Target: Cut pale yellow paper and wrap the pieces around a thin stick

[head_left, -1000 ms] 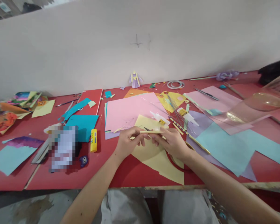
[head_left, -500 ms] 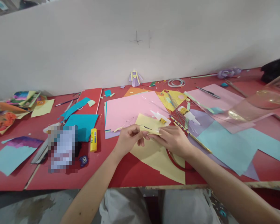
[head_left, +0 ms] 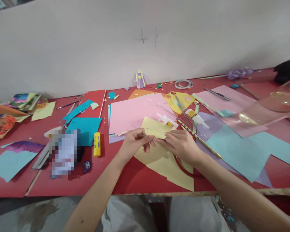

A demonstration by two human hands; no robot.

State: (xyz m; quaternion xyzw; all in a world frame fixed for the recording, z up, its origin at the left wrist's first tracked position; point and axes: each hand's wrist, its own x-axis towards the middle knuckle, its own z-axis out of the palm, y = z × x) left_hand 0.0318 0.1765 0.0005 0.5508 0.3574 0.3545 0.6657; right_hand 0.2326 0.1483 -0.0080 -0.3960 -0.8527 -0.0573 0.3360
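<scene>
A small pale-yellow paper piece is pinched by the fingers of the left hand and the right hand; beneath the fingers, a larger pale-yellow paper sheet is spread on the red worktop.

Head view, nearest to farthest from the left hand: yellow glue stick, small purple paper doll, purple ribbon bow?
1. Yellow glue stick, left of the left hand.
2. Small purple paper doll, by the back wall.
3. Purple ribbon bow, far right.
</scene>
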